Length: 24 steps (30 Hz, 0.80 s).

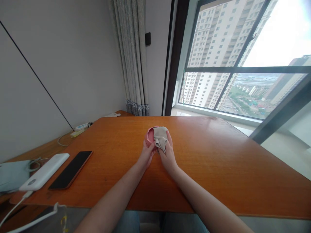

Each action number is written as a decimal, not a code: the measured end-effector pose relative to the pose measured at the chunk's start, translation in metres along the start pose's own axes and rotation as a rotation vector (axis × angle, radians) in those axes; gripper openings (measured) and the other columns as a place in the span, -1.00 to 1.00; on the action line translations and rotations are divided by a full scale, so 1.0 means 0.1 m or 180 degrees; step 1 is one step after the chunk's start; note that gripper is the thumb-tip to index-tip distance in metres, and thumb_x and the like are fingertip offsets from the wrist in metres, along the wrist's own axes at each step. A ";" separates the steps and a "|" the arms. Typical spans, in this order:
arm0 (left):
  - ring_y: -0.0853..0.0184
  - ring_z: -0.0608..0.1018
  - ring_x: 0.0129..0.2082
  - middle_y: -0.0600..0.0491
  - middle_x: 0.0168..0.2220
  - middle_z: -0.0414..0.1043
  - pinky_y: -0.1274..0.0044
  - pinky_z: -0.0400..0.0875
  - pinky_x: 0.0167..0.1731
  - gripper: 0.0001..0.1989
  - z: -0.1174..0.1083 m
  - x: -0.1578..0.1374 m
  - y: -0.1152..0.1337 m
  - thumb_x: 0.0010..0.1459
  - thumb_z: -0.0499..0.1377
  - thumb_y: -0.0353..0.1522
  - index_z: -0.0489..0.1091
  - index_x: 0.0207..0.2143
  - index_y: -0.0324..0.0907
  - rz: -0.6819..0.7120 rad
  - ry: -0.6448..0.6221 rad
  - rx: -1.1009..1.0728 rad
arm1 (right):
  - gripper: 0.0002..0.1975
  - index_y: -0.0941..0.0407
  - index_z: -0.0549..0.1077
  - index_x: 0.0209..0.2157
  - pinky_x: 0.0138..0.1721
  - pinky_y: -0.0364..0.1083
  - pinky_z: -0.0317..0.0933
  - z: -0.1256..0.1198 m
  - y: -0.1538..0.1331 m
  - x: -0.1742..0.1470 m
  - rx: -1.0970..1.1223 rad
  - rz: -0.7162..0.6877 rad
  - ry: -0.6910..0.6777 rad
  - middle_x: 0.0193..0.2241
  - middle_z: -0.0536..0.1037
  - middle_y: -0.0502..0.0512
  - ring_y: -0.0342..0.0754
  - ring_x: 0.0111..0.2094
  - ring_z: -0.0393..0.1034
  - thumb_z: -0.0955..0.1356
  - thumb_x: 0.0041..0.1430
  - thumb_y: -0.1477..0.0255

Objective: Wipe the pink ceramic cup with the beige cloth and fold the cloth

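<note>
Just above the middle of the wooden table, my left hand is closed on a pink round object, which looks like a shallow bowl or case; its exact kind does not show. A light grey cloth is in my right hand, whose fingers wrap its right and lower side. The cloth lies bunched against the right part of the pink object and covers it there. Both hands are close together, thumbs toward each other. Some fingers are hidden behind the two things.
On the table at the left lie a black phone and a white power bank with a cable plugged in. A power strip sits by the wall. A curtain and window stand beyond the far edge.
</note>
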State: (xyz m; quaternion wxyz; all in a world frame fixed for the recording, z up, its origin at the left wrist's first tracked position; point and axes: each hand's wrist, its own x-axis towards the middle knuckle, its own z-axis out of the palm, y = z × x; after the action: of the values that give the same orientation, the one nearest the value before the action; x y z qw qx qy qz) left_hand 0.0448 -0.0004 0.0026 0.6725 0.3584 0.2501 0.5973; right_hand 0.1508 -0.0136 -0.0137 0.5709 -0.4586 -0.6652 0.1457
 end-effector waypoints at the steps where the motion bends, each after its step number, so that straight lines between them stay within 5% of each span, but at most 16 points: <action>1: 0.26 0.39 0.08 0.02 0.15 0.27 0.50 0.37 -0.05 -0.23 0.01 0.00 0.00 -0.02 0.31 -0.34 0.04 0.21 0.05 0.0008 -0.0070 -0.0062 | -0.62 0.10 0.32 0.01 0.19 0.11 0.03 -0.03 0.01 0.02 -0.0005 -0.0009 0.0033 0.31 -0.09 0.22 0.09 0.27 -0.04 0.25 0.13 0.52; 7: 0.13 0.36 0.11 -0.09 0.10 0.34 0.36 0.31 0.03 -0.35 -0.09 0.04 0.11 0.10 0.00 0.08 0.28 0.09 -0.14 -0.0710 -0.0562 -0.0339 | -0.62 0.11 0.35 0.00 0.15 0.09 0.08 -0.36 0.03 0.21 0.0125 -0.0088 -0.0055 0.13 0.31 0.23 0.08 0.15 0.18 0.25 0.10 0.49; 13: 0.13 0.48 -0.02 -0.13 0.00 0.43 0.35 0.39 -0.06 -0.49 -0.16 0.04 0.14 0.15 0.10 -0.10 0.32 0.06 -0.20 -0.1400 -0.0647 -0.0164 | -0.71 0.13 0.45 -0.12 0.06 0.05 0.20 -0.53 0.06 0.34 0.0354 -0.0020 -0.0610 -0.05 0.48 0.17 0.07 -0.02 0.35 0.27 0.09 0.44; 19: 0.16 0.50 -0.05 -0.10 -0.05 0.47 0.44 0.43 -0.10 -0.61 -0.16 0.07 0.12 0.13 0.15 -0.19 0.43 -0.07 -0.24 -0.1146 -0.0087 0.0130 | -0.69 0.10 0.43 -0.06 0.11 0.03 0.15 -0.44 0.11 0.29 0.0091 -0.0139 -0.0758 0.02 0.43 0.17 0.05 0.07 0.29 0.26 0.15 0.42; 24: 0.20 0.46 0.00 -0.04 0.00 0.44 0.43 0.42 -0.06 -0.63 -0.16 0.13 0.14 0.12 0.16 -0.25 0.39 -0.03 -0.19 -0.0689 0.0225 -0.0209 | -0.54 0.03 0.28 0.13 0.22 0.09 0.00 -0.38 0.14 0.22 -0.0310 -0.0150 -0.0850 0.23 0.17 0.11 0.06 0.25 0.02 0.24 0.18 0.45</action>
State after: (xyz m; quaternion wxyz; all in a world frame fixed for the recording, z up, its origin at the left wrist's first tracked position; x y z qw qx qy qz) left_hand 0.0255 0.0159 0.0048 0.7352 0.2858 0.2912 0.5413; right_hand 0.1922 -0.0017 0.0011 0.4576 -0.4464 -0.7522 0.1595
